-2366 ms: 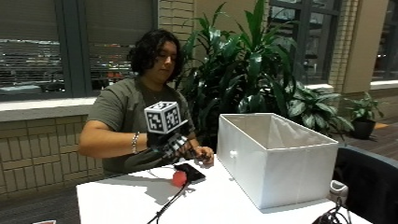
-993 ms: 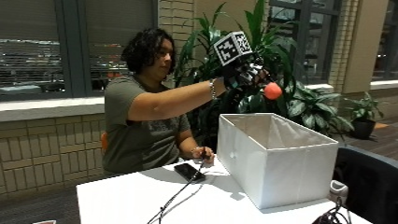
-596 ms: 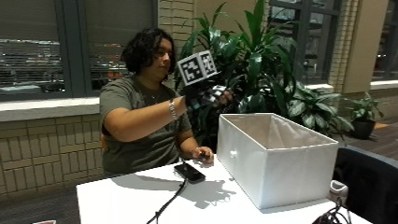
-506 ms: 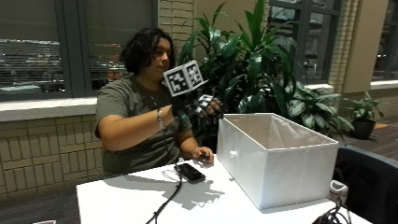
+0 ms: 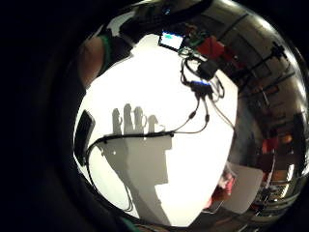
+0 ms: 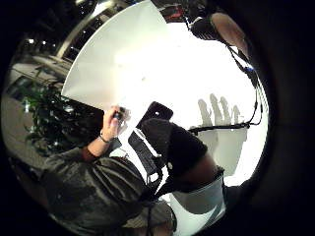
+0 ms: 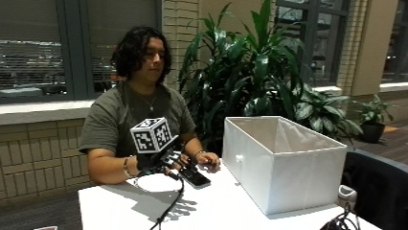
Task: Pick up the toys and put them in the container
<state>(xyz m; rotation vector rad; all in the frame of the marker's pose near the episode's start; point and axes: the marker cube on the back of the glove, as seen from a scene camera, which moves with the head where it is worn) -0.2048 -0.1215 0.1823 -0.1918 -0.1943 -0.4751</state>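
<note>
My gloved right hand (image 7: 164,164) hovers just above the white table (image 7: 217,211), beside a black phone (image 7: 194,177), and holds nothing. Its shadow (image 5: 130,121) on the tabletop shows spread, straight fingers. The white box container (image 7: 280,165) stands on the table further along from the hand, its top open. Red and pink shapes (image 5: 221,187) show at the container (image 5: 246,186) in the little finger side view; I cannot tell whether they lie inside it. No loose toy shows on the table in the outside view.
The person's bare left hand (image 7: 207,162) rests on the table next to the phone (image 6: 155,112). A black cable (image 7: 169,206) trails from the glove across the table. More cables (image 5: 198,94) and a small screen (image 5: 171,41) lie at the table's far end.
A second ago the gloved hand held a red toy above the container. It has since come back empty and dropped down to the table by the phone.
</note>
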